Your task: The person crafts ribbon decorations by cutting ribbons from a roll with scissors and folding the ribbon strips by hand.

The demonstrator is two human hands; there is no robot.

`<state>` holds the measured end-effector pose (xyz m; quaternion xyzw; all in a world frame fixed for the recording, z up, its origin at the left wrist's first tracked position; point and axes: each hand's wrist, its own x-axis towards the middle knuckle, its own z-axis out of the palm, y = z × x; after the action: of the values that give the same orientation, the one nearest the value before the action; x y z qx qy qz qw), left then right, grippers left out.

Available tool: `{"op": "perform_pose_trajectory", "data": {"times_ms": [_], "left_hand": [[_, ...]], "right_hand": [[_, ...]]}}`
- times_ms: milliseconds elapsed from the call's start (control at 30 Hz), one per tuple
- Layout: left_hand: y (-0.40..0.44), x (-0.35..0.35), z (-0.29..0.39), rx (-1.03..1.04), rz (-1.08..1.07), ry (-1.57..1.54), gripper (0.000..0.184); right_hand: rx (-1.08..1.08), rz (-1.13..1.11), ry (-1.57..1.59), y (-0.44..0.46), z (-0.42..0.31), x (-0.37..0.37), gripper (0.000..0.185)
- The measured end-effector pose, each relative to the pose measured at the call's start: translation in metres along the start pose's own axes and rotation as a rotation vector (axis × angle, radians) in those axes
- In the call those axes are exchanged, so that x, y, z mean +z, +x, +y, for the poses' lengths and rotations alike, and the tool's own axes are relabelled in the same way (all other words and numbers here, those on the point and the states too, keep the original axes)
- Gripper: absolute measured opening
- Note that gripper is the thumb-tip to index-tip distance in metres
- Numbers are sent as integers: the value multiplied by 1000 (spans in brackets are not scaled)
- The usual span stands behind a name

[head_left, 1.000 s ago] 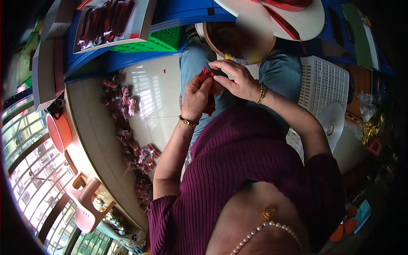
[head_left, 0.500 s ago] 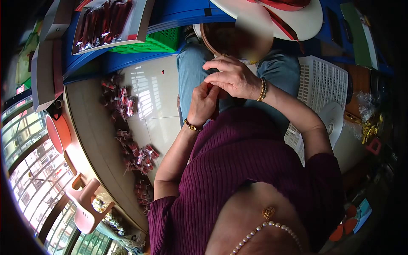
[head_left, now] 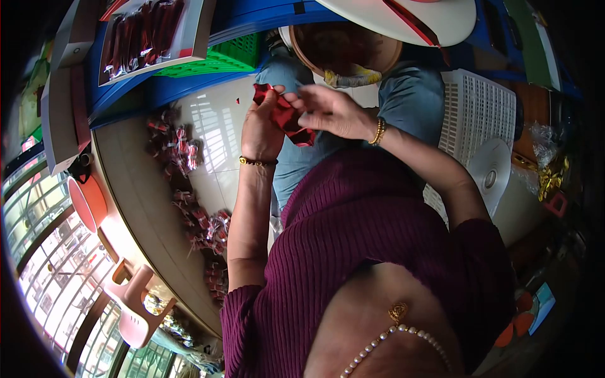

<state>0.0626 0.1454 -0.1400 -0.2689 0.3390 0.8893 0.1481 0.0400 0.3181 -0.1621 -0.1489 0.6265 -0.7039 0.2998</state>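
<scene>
My left hand point(head_left: 263, 129) is closed on a piece of shiny red ribbon point(head_left: 287, 118), its thumb pressing near the upper end. The ribbon is creased and hangs down to the right across my knee. Close beside it is my right hand point(head_left: 337, 113), with fingers stretched out and smeared by motion. Its thumb lies next to the ribbon; whether they touch I cannot tell. Beyond my hands, a round brown basin point(head_left: 315, 53) stands between my knees, with a yellow and grey wrapped piece point(head_left: 353, 78) on its near rim.
A box of dark red wrapped pieces point(head_left: 142, 38) rests on the blue table point(head_left: 252, 16), near a green crate point(head_left: 220, 58). A white round board point(head_left: 403, 19) overhangs the table edge. Red bundles point(head_left: 189, 151) lie on the floor at left. A white perforated basket point(head_left: 476, 107) is at right.
My hands were together over my lap; now they are apart. My left hand has moved up and left with the ribbon, which shows much more. The basin's near rim is now uncovered.
</scene>
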Motion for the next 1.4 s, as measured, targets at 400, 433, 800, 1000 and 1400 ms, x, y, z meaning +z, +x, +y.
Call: {"op": "perform_pose_trajectory", "data": {"times_ms": [400, 433, 800, 1000, 1400], "left_hand": [[10, -8, 0, 101, 31, -95, 19], [12, -8, -2, 115, 14, -111, 19], [23, 19, 1, 370, 177, 5, 18], [34, 24, -4, 402, 208, -119, 20], [47, 19, 4, 523, 204, -92, 17]], "right_hand": [[283, -65, 298, -8, 5, 21, 35], [282, -67, 295, -8, 6, 18, 35], [-417, 238, -897, 16, -24, 32, 43], [-481, 322, -997, 30, -14, 32, 35], [-610, 364, -872, 45, -14, 24, 14]]}}
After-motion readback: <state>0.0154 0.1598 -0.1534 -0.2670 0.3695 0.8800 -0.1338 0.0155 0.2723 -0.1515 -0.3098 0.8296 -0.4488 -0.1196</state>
